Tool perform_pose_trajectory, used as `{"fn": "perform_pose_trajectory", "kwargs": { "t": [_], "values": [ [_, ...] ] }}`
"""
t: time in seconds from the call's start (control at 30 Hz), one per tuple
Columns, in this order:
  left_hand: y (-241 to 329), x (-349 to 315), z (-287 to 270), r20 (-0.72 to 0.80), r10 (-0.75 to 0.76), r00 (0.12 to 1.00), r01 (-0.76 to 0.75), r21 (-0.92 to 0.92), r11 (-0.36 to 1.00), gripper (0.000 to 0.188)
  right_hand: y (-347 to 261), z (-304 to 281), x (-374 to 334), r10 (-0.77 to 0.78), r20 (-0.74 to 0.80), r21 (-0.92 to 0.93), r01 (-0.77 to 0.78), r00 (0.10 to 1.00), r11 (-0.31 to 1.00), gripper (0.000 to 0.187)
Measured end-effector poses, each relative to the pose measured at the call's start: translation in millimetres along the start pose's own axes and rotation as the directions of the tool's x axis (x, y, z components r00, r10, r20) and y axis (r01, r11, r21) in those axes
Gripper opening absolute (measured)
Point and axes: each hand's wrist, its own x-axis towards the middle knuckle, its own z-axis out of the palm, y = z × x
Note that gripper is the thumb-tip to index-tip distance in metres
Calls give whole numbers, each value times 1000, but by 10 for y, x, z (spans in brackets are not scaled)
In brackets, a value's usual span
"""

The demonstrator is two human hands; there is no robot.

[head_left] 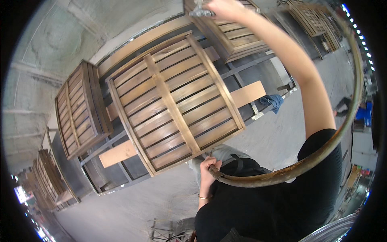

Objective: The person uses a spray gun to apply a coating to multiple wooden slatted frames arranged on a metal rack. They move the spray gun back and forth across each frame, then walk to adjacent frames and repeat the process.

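Observation:
In front of me lies a slatted brown wooden panel (pixel 173 101) with a frame and a lengthwise centre bar. My right hand (pixel 227 9), arm raised and stretched across the top of the view, is closed on a metallic grey spray gun (pixel 201 13), which is blurred and partly cut off. Close to my body, my left hand (pixel 210 166) is wrapped round a brownish hose (pixel 262 178), just off the panel's near edge. From there the hose bows widely round my right side and up. The panel rests on cardboard-coloured boards (pixel 117 153) over a dark metal rack.
Similar slatted panels stand at the left (pixel 74 113) and at the upper right (pixel 242 34). A blue cloth (pixel 272 103) hangs on the rack's rail (pixel 238 78). A person in blue (pixel 363 115) is far off at the right. A grey wall (pixel 60 44) runs behind.

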Motion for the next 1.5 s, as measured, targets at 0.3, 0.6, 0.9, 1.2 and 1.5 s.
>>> {"fn": "perform_pose_trajectory", "kwargs": {
  "t": [0.3,0.6,0.9,1.2,1.5],
  "values": [
    [156,222,21,228,-131,965,86,198,976,39,-929,1014,-3086,709,237,804,-543,665,241,29],
    [277,273,375,357,-173,918,58,312,948,41,121,1879,-4656,991,-94,531,-837,98,133,24],
    [395,486,738,457,-144,878,-44,376,926,37,-679,871,-4303,854,357,851,-509,378,-130,20],
    [413,460,882,484,-97,869,-88,345,935,36,248,1106,-4530,860,373,763,-642,348,-71,26],
    [450,661,1252,539,-25,842,-89,183,979,38,2253,612,-3919,918,67,318,-880,392,353,49]
  ]
}}
